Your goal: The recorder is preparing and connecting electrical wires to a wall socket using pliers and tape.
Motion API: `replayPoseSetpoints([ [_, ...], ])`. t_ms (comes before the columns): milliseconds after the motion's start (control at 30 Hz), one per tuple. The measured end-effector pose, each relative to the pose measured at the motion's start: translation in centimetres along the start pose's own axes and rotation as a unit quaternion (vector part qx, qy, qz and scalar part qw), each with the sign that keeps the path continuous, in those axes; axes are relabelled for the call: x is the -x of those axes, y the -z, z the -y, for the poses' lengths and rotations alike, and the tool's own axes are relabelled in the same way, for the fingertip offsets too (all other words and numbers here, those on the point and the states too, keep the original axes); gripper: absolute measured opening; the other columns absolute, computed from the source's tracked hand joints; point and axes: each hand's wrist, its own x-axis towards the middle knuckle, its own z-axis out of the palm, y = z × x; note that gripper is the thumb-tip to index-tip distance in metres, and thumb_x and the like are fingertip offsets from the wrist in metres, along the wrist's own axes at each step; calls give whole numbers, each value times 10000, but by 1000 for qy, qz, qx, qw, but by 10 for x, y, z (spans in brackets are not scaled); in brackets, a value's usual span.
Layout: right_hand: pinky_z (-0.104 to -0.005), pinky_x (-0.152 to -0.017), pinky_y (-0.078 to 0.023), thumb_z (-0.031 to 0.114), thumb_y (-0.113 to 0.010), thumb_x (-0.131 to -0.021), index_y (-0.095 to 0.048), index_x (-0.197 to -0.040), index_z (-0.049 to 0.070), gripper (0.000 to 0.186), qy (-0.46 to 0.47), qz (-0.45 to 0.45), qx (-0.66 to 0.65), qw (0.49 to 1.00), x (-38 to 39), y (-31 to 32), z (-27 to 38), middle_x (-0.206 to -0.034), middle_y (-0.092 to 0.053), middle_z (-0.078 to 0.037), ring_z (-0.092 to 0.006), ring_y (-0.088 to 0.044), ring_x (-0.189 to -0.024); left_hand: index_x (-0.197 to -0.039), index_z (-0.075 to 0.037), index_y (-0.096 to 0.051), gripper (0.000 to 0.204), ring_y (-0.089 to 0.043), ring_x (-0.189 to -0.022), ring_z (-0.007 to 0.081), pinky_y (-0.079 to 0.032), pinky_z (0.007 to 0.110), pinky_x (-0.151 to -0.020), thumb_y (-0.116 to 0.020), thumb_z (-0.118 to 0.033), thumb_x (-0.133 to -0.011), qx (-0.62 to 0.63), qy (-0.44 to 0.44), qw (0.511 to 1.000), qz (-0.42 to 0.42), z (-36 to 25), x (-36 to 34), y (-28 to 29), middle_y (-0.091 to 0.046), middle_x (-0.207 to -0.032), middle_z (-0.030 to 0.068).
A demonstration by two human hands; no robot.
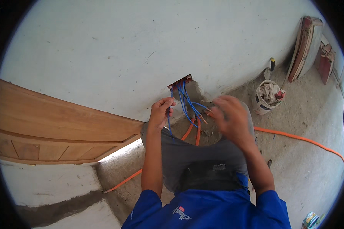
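Several blue electrical wires (186, 100) hang out of a rectangular hole (180, 82) low in the pale wall. My left hand (162, 111) pinches one of them between thumb and fingers, and that wire's loose end (170, 129) dangles below, over my leg. Some of the other wires show bare copper ends (203, 120). My right hand (231, 118) is raised to the right of the wires, smeared by motion. Whether it holds anything I cannot make out. Two orange conduits (198, 131) run down below the hole, between my knees.
A wooden panelled door (61, 126) lies along the left. Orange conduit (294, 134) stretches over the floor to the right. A white bucket (260, 105) with a cloth stands by the wall, near a trowel (269, 68). Boards (305, 49) lean at the far right.
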Motion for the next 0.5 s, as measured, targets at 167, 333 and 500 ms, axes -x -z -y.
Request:
replayPoseSetpoints([
  [167, -435, -684, -532, 210, -662, -873, -671, -957, 70, 163, -12, 271, 157, 950, -14, -61, -20, -928, -681, -132, -345, -665, -861, -1087, -51, -621, 216, -531, -646, 33, -433, 174, -513, -653, -201, -935, 231, 75, 967, 73, 12, -4, 2, -615, -899, 0],
  [333, -479, -605, -502, 231, -617, -911, -679, -860, 47, 201, -100, 107, 144, 979, -13, -54, -80, -717, -676, -155, -364, -667, -689, -1057, -62, -605, 171, -501, -636, 32, -412, 169, -491, -627, -197, -953, 323, 102, 936, 94, 21, -3, -10, -597, -884, -3],
  [500, -466, -564, -495, 205, -579, -937, -679, -901, 63, 177, -213, 99, -7, 972, 2, -77, -102, -750, -667, -197, -387, -655, -679, -1052, -71, -596, 140, -466, -597, 26, -360, 163, -450, -607, -175, -959, 299, 90, 948, 58, 20, 1, -16, -573, -841, -7],
])
